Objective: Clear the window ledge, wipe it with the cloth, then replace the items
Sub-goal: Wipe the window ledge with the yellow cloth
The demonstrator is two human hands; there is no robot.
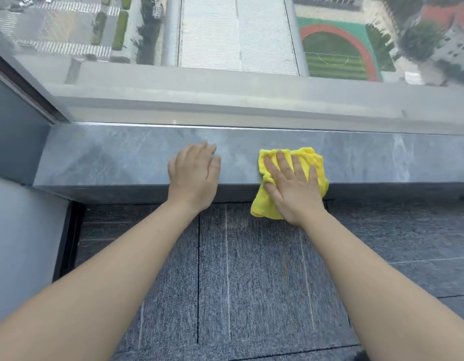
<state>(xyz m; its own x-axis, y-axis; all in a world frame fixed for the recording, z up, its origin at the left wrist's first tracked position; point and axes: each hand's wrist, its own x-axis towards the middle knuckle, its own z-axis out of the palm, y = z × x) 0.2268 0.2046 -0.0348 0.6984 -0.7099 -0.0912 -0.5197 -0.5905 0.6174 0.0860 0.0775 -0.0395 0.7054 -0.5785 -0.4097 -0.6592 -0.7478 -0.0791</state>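
Nearest us, the carpet (251, 282) runs up to the ledge (108, 157). Our right hand (291, 186) lies flat with fingers spread on the cloth (311, 157), pressing it at the ledge's front edge, one corner hanging over. We judge this the wiping step. Our left hand (194, 175) rests open on bare ledge, likely bracing. Beyond, the window (225, 35); no items are in view.

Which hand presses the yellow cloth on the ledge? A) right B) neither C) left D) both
A: the right hand lies flat with straight fingers on the yellow cloth, while the left hand rests bare on the ledge beside it, apart from the cloth.
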